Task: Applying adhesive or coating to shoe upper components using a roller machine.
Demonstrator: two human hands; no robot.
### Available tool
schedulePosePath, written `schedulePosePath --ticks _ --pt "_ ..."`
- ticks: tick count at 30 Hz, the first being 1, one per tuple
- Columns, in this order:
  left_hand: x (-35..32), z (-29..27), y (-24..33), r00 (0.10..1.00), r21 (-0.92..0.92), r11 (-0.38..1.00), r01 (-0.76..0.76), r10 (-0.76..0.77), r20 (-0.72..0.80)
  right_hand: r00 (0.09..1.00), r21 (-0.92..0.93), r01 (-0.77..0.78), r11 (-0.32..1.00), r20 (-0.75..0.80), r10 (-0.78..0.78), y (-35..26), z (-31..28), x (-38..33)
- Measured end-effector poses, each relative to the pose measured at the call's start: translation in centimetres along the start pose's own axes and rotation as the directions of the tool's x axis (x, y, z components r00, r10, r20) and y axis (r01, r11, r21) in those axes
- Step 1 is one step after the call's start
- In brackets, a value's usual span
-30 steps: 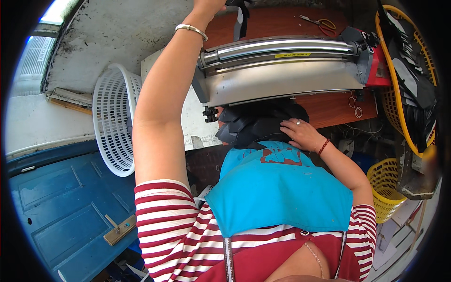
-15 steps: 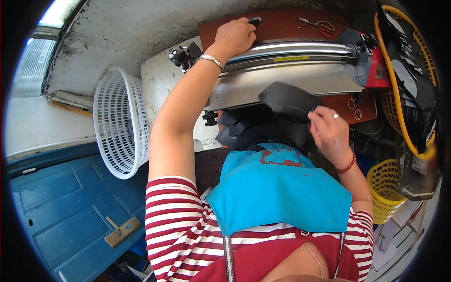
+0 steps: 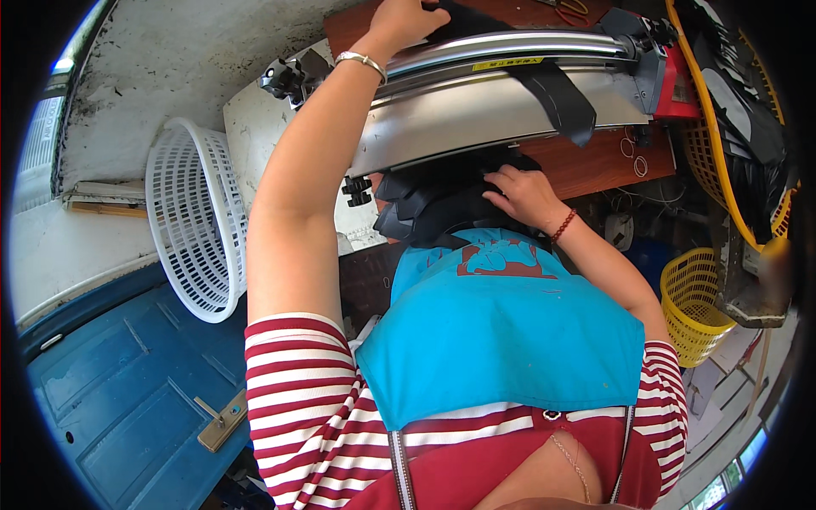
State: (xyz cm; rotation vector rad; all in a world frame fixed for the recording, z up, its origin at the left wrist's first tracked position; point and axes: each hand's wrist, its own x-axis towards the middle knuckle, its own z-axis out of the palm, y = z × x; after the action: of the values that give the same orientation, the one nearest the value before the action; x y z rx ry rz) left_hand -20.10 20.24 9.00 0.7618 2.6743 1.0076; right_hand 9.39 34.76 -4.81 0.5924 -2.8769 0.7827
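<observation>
At the top edge, beyond the roller machine (image 3: pixel 501 93), my left hand (image 3: pixel 404 24) pinches a flat black piece (image 3: pixel 463 21); part of the hand is cut off. Another black strip (image 3: pixel 557 98), with a pointed end, lies across the machine's metal plate, its far end at the rollers. My right hand (image 3: pixel 523 197) rests over a stack of black pieces (image 3: pixel 442 204) between the machine and my blue apron (image 3: pixel 501 331). Its thumb and forefinger are apart, and some fingertips are hidden against the stack.
A white basket (image 3: pixel 157 212) stands on the left beside a blue door (image 3: pixel 127 382). To the right, an orange basket (image 3: pixel 710 170) holds many black pieces, above a yellow basket (image 3: pixel 693 327). Scissors (image 3: pixel 571 10) lie on the brown board behind the machine.
The black piece my right hand held now lies on the machine plate. That hand has moved left and down to the stack. A larger black piece shows by my left hand. The view has shifted.
</observation>
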Motion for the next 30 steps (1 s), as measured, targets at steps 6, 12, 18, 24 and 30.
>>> schedulePosePath --ticks 6,12,18,24,30 --pt "1.1 -2.5 0.3 0.971 -0.039 0.985 -0.166 0.157 -0.179 0.974 0.029 -0.063 0.998 0.22 0.055 -0.1 2.7 -0.9" --pt "-0.1 -4.8 1.1 0.956 -0.308 0.95 0.041 -0.127 -0.266 0.914 -0.036 0.165 0.986 0.38 -0.139 -0.9 0.7 -0.4" --pt "-0.2 -5.1 -0.1 0.932 -0.369 0.929 0.017 -0.148 -0.331 0.899 -0.065 0.259 0.964 0.38 -0.216 -0.3 0.0 -1.6" --pt "1.4 -2.9 -4.8 0.631 0.343 0.886 -0.311 0.462 -0.623 0.926 -0.044 0.371 0.928 0.088 -0.366 0.1 0.1 -3.3" --pt "-2.1 -0.1 -2.5 0.885 0.329 0.893 -0.306 0.394 -0.247 0.914 -0.271 0.105 0.957 -0.352 -0.2 -3.3 -11.6 -1.3"
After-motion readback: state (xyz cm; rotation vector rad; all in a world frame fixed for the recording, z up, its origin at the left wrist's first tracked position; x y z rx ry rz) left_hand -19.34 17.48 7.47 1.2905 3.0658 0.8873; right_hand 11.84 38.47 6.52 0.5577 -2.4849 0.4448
